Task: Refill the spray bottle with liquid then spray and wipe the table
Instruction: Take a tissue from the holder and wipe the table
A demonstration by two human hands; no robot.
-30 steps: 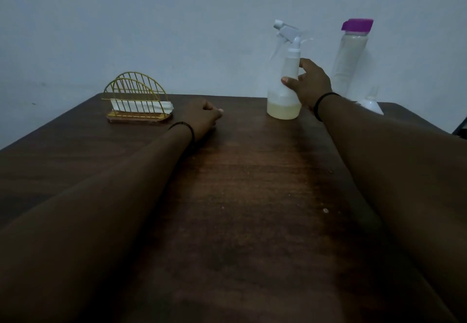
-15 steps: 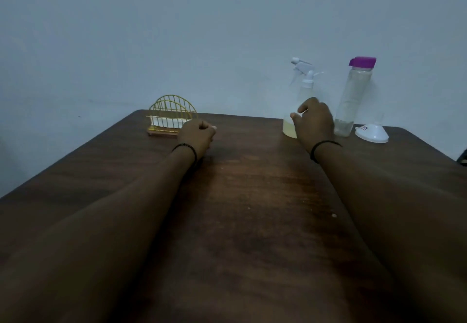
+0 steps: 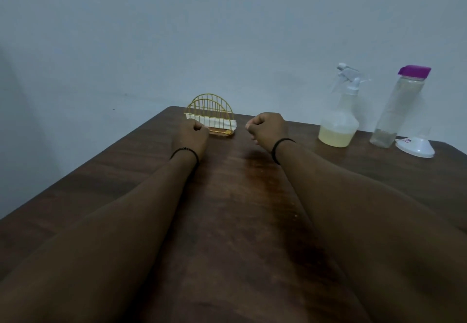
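**Both fists empty, bottle off to the right, wipe not started**

Fingers first: left hand is clenched into a fist w/ nothing in it, knuckles just in front of the napkin holder. Right hand is also curled into a fist, empty, hovering or resting on the table — can't tell which. Each wrist carries a thin black band.

Risks from here, as a judgement:
- Napkins sit low in the wire rack, right beyond the left fingers. A one-handed tug could drag or tip the light holder, since nothing pins it down.
- If the right hand reaches back for the bottle, a wide sweep could clip it; it's tall, only the bottom holds liquid, so prob. easy to topple.
- Dim light; wet patches on dark wood are hard to spot, so spots may get missed when wiping.

Where the task's things lie: the spray bottle stands upright well to the right of the right fingers, near the back edge, untouched, pale yellow liquid low inside. Further right, apart from it, is the refill bottle w/ purple cap, nearly drained. Beside that, furthest out, is the white funnel, mouth down on the table.
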